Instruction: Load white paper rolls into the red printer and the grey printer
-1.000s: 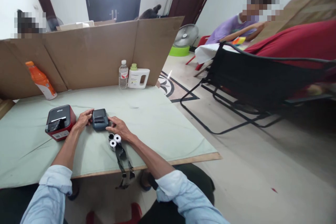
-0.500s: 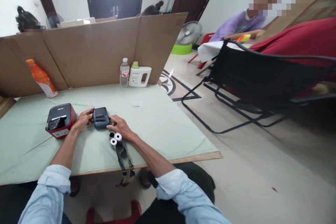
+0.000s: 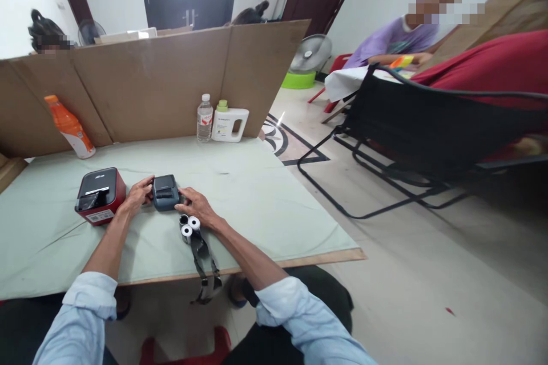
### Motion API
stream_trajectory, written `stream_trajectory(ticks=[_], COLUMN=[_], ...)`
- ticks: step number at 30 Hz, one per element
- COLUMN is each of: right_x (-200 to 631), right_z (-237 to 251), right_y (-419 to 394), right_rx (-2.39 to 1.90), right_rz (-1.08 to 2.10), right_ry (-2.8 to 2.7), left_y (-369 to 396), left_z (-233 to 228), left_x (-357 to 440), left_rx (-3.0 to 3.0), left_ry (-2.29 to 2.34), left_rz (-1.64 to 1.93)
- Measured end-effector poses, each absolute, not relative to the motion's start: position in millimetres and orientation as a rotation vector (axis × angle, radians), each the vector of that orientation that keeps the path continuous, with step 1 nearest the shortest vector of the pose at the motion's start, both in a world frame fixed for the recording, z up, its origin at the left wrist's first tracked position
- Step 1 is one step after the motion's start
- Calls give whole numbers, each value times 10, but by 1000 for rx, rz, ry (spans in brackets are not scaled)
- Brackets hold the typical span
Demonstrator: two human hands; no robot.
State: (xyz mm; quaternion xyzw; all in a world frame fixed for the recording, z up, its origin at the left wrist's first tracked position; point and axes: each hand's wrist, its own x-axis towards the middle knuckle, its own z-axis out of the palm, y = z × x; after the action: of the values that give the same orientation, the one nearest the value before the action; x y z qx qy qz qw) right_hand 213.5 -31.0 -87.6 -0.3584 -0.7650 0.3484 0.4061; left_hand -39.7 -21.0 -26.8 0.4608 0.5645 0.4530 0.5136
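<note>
A small dark blue-grey portable printer (image 3: 165, 193) sits on the green tablecloth between my hands. My left hand (image 3: 139, 194) holds it by its left side, and my right hand (image 3: 197, 204) grips its right side; some fingertips are hidden against the casing. Left of my left hand stands a larger red and black label printer (image 3: 100, 196) with a dark strip at its front slot. Just below my right hand lie several small white paper rolls (image 3: 187, 231). A black strap (image 3: 200, 256) runs from beside them over the table's front edge.
A cardboard partition (image 3: 162, 85) closes off the table's far side. In front of it stand an orange bottle (image 3: 71, 128), a clear water bottle (image 3: 204, 120) and a white jug (image 3: 229, 124). To the right are a black folding chair (image 3: 406, 125) and a seated person in purple (image 3: 385, 43).
My hands keep their hold on the portable printer, which stays in place. The view shifts very slightly. At the right, the seated person's hand and a yellow-orange object have moved slightly.
</note>
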Motion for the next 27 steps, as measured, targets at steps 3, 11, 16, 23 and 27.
stream_trajectory(ticks=[3,11,16,23,27], right_x=[2139,2149,2141,2153,2149], right_z=[-887,-885,-919,-905,-906], right_y=[-308,-321,-319,-343,-337], right_rx=[-908,-893,-926,-930,-929], right_rz=[866,869,855,859,851], right_ry=[-1933,-1948,-1945,-1955,-1943], left_y=[-233,-263,-247,-248,-251], left_z=[-266,-268,-271,-265,-251], left_x=[-367,-309,-278,-268,-266], left_rx=[1097,1083,1030,1040,1056], left_ry=[1385,1372,1415,1420,1429], left_rz=[1088,1151,1165,1148,1131])
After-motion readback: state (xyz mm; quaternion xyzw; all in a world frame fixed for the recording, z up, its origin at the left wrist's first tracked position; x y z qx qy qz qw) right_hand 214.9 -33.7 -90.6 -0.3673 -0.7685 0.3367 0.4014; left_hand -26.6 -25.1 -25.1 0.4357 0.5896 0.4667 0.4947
